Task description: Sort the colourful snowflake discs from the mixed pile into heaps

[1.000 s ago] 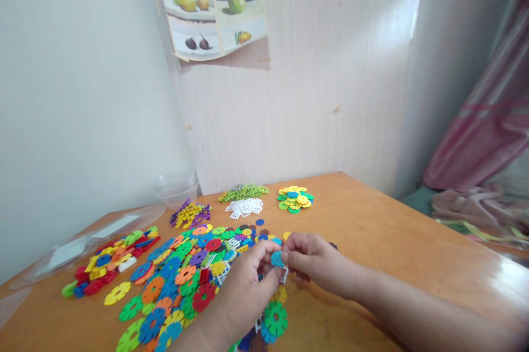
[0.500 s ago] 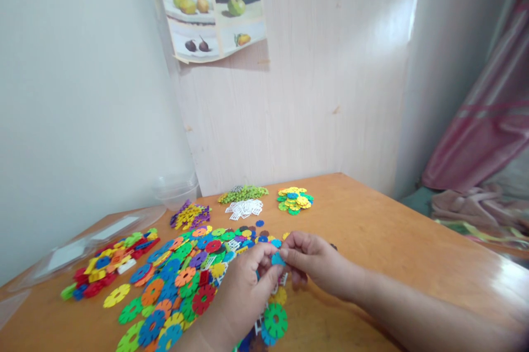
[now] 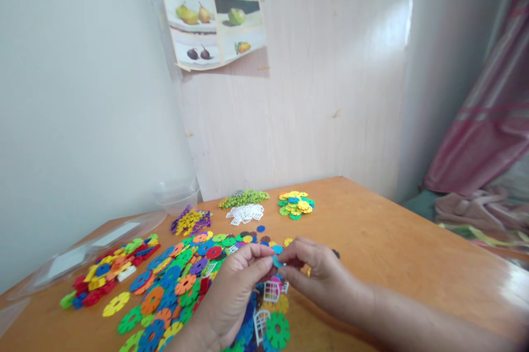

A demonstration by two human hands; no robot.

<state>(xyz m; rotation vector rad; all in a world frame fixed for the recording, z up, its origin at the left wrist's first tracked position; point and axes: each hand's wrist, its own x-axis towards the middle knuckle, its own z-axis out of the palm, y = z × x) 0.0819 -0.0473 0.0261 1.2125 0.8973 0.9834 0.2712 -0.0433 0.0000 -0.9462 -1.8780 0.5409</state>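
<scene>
— What's new at the desk?
— Both hands, left hand and right hand, have dropped lower, grips pinched shut on the small blue disc above the colourful pile.

Small blue toothed disc, mostly hidden btwn fingertips, above multicolor pile.

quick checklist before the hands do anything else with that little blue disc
1. Small blue disc pinched between both hands: ok.
2. Left hand fingertips on the disc: ok.
3. Right hand fingertips on the disc: ok.
4. Disc joined to another piece: cannot tell, fingers hide it.
5. White lattice pieces just below the hands, within reach: ok.
6. Bare orange table to the right for setting things down: ok.
</scene>
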